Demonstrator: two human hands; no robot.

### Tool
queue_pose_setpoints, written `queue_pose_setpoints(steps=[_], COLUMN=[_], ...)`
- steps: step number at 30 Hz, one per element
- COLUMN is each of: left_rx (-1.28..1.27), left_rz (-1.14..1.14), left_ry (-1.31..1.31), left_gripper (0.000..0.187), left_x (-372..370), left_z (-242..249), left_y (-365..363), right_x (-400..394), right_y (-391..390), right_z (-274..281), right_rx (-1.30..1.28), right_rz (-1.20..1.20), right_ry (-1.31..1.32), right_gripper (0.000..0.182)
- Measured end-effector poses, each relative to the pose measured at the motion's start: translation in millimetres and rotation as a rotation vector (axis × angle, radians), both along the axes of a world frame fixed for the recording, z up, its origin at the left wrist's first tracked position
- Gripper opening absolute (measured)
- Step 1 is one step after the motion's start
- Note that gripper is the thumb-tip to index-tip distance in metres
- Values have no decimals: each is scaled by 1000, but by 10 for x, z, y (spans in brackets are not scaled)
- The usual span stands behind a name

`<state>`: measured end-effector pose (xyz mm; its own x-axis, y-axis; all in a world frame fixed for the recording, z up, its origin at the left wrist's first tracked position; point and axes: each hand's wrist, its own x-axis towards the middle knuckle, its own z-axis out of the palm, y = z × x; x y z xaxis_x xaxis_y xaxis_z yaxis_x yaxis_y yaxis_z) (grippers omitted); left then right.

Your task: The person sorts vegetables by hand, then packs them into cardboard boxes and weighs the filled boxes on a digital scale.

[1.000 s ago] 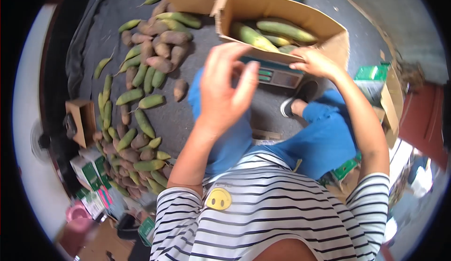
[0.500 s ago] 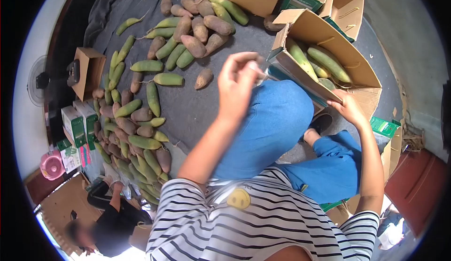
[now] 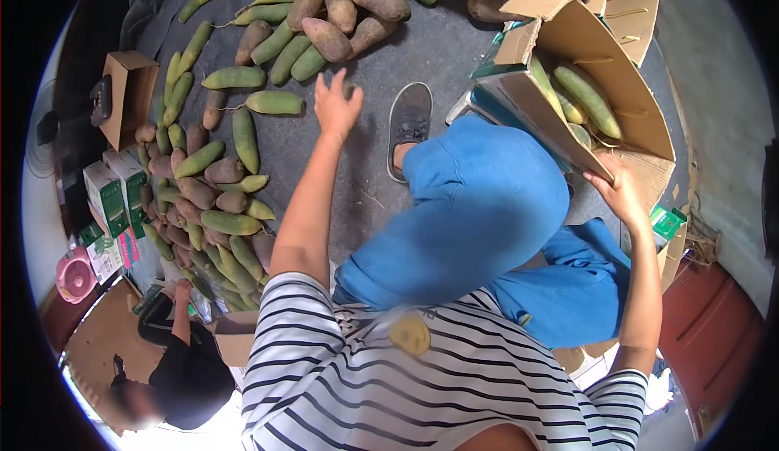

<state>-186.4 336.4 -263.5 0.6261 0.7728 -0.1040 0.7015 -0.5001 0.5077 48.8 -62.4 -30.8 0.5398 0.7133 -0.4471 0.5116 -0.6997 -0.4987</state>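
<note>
My left hand point(image 3: 337, 112) is over the floor beside the upper pile, its fingers spread around a small brownish radish point(image 3: 350, 91) that is mostly hidden under it. Close by lie a green radish point(image 3: 276, 103) and a reddish radish point(image 3: 327, 39). On the right, my right hand point(image 3: 621, 194) grips the near edge of an open cardboard box point(image 3: 560, 118), which leans tilted beside my knee. Inside that box are several long green radishes point(image 3: 588, 100).
More radishes point(image 3: 231, 222) spread over the dark cloth at left. Other open boxes point(image 3: 629, 12) stand at the upper right, and a small brown box point(image 3: 130, 98) at the left. A person point(image 3: 191, 374) sits at the lower left. My shoe point(image 3: 411, 114) rests on the floor.
My left hand has moved left and away from the box, down towards the lone brownish radish, and its fingers have spread. My right hand keeps its grip on the box edge. The view has shifted.
</note>
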Motion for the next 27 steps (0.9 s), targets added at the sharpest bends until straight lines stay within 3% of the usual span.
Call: queue_pose_setpoints(steps=[2, 4, 6, 8, 11, 15, 18, 20, 23, 25, 27], left_rx=[-64, -349, -412, -357, -604, -719, -910, -1125, -1189, -1097, -902], left_rz=[34, 219, 541, 724, 718, 780, 883, 769, 473, 237, -60], left_ry=[-119, -453, -670, -433, -355, -392, -374, -443, -460, -488, -721], left_gripper=[64, 62, 64, 71, 78, 76, 67, 59, 58, 57, 63], left_x=[187, 385, 579, 643, 669, 797, 788, 645, 425, 439, 628], left_z=[-159, -400, -465, -689, -1045, -929, -537, -369, -35, 481, 1301], left_y=[359, 666, 733, 850, 1007, 988, 775, 512, -14, -304, -623], right_x=[1, 2, -2, -17, -16, -9, 7, 9, -12, 7, 22], right_y=[8, -10, -36, 15, 38, 29, 3, -3, -37, -76, -125], right_z=[2, -43, -40, 46, 39, 30, 10, -19, -6, -25, -83], right_rx=[-13, -7, -5, -30, -13, -21, -18, 6, 34, 66, 108], right_rz=[16, 20, -20, -42, -60, -76, -45, -17, -44, -24, 18], right_ry=[-27, -5, -7, 33, 45, 65, 30, 8, -17, -22, -53], right_gripper=[28, 30, 31, 31, 30, 29, 28, 28, 28, 29, 28])
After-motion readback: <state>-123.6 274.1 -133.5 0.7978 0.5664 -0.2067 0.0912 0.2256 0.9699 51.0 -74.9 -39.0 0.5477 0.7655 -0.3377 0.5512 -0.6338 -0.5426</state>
